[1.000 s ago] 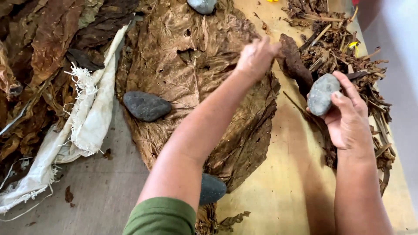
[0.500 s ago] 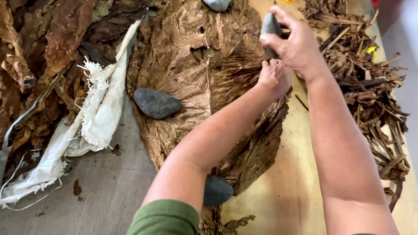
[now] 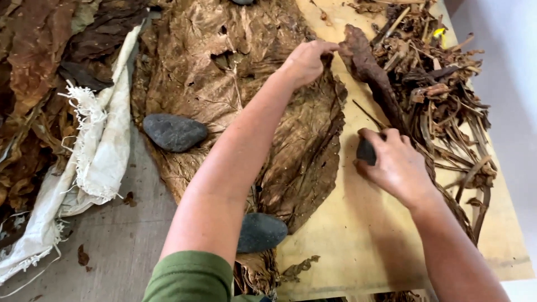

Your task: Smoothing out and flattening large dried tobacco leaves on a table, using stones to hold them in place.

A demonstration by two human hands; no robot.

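In the head view, the right hand (image 3: 398, 163) has come down from the upper middle of the frame to the centre right and now presses a dark stone (image 3: 366, 151) against the wooden board (image 3: 358, 240), fingers closed over it. The left hand (image 3: 306, 60), loosely curled, has stayed at the right edge of the big brown leaf (image 3: 246, 106), fingertips pinching or touching a darker leaf strip (image 3: 366, 67). So the stone has left the leaf pile and sits beside the stems.

Two more stones lie on the leaf, a grey one (image 3: 174, 132) at left and another (image 3: 260, 232) at the bottom. Dry stems (image 3: 442, 95) heap at upper right; a frayed white cloth (image 3: 95, 162) lies at left on a grey surface (image 3: 106, 251).
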